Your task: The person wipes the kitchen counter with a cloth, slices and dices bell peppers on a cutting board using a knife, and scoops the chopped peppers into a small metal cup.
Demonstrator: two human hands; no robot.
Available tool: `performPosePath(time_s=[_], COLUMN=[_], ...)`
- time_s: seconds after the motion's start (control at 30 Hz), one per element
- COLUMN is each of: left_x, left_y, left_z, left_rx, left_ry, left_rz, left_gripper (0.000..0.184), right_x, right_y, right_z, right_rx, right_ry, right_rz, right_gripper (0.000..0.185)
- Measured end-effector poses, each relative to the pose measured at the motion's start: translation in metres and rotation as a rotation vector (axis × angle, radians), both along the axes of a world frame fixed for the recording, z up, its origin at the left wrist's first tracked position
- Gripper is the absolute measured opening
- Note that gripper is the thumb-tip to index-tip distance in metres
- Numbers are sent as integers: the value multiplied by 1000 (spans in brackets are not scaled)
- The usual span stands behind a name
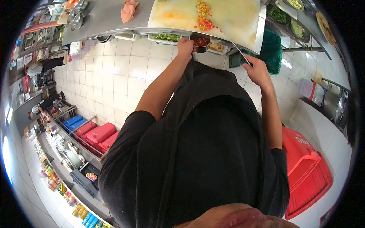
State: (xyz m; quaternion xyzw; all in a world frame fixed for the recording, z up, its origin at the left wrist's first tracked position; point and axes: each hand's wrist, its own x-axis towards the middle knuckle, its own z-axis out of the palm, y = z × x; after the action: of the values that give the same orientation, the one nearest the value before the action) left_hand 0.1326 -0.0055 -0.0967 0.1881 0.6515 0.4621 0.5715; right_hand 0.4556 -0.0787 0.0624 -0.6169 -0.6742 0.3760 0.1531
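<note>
My left hand (186, 48) is closed on the rim of a small metal bowl (203, 49) holding chopped red pieces, held just below the front edge of the cutting board (175, 14). My right hand (259, 71) grips the dark handle of a knife (238, 48). Its blade points up and left toward the board's front edge. Diced yellow-green pepper (203, 8) and diced red pepper (205, 24) lie in a band across the board, with a few bits near the front edge.
A pink cloth (129, 11) lies on the steel counter (102, 17) at left. Below the board sit a tray of green vegetables (167, 37) and a green bin (272, 53). A red bin (308, 171) stands at my right side. People are far left.
</note>
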Motion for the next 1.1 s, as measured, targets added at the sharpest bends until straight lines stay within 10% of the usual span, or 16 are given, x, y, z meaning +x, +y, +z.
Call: performPosePath(time_s=[1.1], left_x=[-14], left_y=[-6], left_z=[1], left_rx=[6], left_ry=[20], left_rz=[100], left_gripper=[13], right_x=[-19], right_y=[17], right_z=[8], right_rx=[21], right_ry=[-107], right_rz=[122], right_gripper=[43])
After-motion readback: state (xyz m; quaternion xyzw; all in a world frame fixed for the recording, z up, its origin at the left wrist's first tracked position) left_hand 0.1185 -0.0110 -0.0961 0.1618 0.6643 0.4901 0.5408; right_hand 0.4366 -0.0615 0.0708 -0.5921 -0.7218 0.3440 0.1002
